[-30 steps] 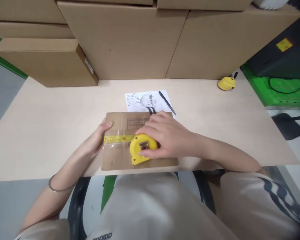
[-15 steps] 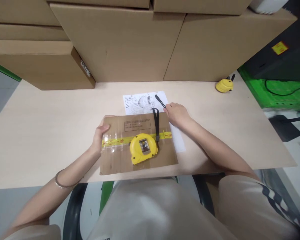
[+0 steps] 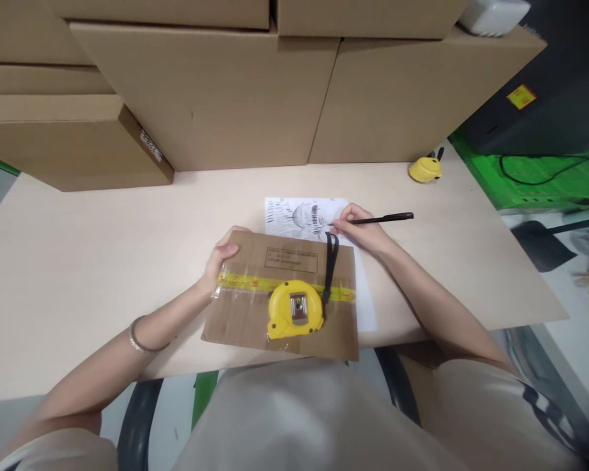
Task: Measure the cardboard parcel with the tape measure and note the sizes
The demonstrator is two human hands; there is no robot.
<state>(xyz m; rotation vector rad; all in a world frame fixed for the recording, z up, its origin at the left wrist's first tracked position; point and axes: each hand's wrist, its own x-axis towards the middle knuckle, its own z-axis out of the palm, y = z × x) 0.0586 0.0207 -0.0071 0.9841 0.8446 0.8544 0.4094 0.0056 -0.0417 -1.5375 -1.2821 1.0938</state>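
Observation:
My left hand point(image 3: 224, 255) grips the upper left edge of a flat cardboard box point(image 3: 240, 320) banded with yellow printed tape, its thumb on top. On the box lies a yellow tape measure point(image 3: 285, 311) with a black wrist strap point(image 3: 330, 268). Beyond the box, my right hand point(image 3: 356, 226) pinches a black pen point(image 3: 385, 218), whose tip points left at a sheet of paper point(image 3: 287, 219) covered in drawn marks. The box hides part of that sheet.
Large cardboard boxes point(image 3: 235, 98) stand along the back of the table point(image 3: 78, 261). A second yellow tape measure point(image 3: 425, 170) sits at the back right. To the right are a green crate point(image 3: 544, 183) and a black dustpan point(image 3: 542, 245) beside the table.
My right hand has turned the pen round, from pointing up and left to lying level with its tip on the left. The box has tilted and shifted right in view, uncovering more paper.

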